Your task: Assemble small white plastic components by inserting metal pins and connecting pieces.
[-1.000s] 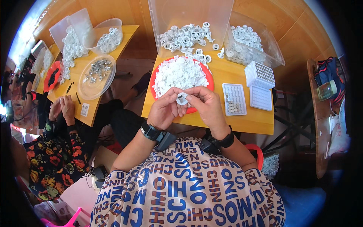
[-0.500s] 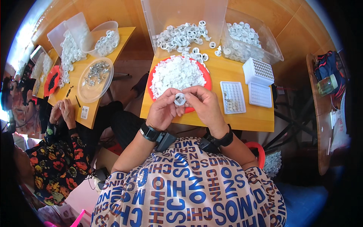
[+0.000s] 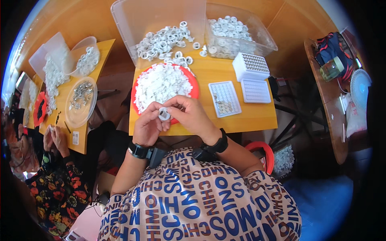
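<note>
A small round white plastic part (image 3: 164, 114) with a dark opening is held between my hands at the near rim of a red basin (image 3: 194, 86). My left hand (image 3: 146, 126) grips the part from the left, thumb and fingers closed on it. From the right, my right hand (image 3: 192, 116) pinches its edge with thumb and forefinger. A heap of small flat white pieces (image 3: 161, 84) fills the basin just beyond my hands. To the right lies a white tray (image 3: 215, 89) with several round silvery discs (image 3: 224, 107) in its near part.
Behind the basin, round white parts (image 3: 163, 42) spill from a tipped clear bin (image 3: 165, 16). More fill another clear bin (image 3: 261, 44). White trays (image 3: 251, 66) are stacked at right. At the left table (image 3: 80, 138), a co-worker's hands (image 3: 59, 140) are busy.
The whole view has shifted, so the table and my hands appear farther left. Both hands keep hold of the round part, its dark opening now turned more upward.
</note>
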